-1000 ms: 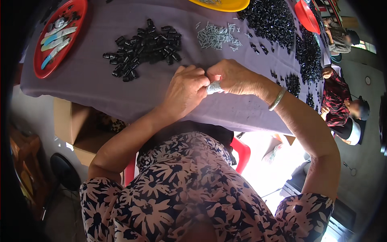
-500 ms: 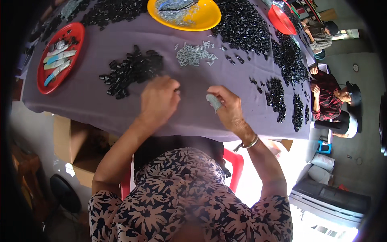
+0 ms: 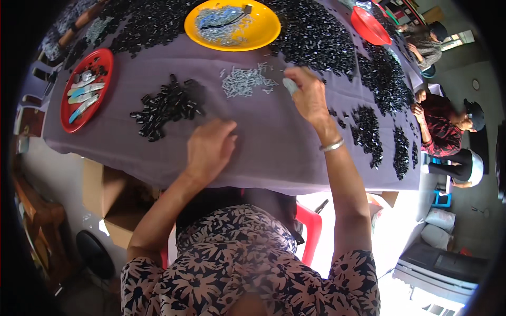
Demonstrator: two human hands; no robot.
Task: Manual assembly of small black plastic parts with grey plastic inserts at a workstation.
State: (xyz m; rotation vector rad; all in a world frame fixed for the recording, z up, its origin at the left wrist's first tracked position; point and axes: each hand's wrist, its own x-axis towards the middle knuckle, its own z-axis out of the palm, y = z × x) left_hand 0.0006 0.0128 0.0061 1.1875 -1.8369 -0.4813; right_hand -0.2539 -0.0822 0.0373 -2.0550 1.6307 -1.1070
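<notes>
Over the cloth-covered table (image 3: 263, 145), my left hand (image 3: 210, 148) is curled closed near the small black plastic pieces (image 3: 167, 109). Whatever it holds is hidden by blur and the fingers. To the right of a pile of small clear-grey pins (image 3: 245, 81), my right hand (image 3: 310, 97) has its thumb and fingertips drawn together. A pale wrap (image 3: 290, 85) covers its thumb. What lies between those fingertips is too small to make out. A bracelet (image 3: 332, 145) sits on the right wrist.
A yellow plate (image 3: 263, 38) of pins stands at the back; a red tray (image 3: 108, 79) with knives lies left. Large heaps of black pieces (image 3: 316, 39) spread behind and right. A red bowl (image 3: 370, 26) stands far right. Co-workers (image 3: 445, 118) sit beyond.
My right hand has moved up and away from me, to beside the pin pile. My left hand has shifted slightly down, toward me. The whole view has tilted a little.
</notes>
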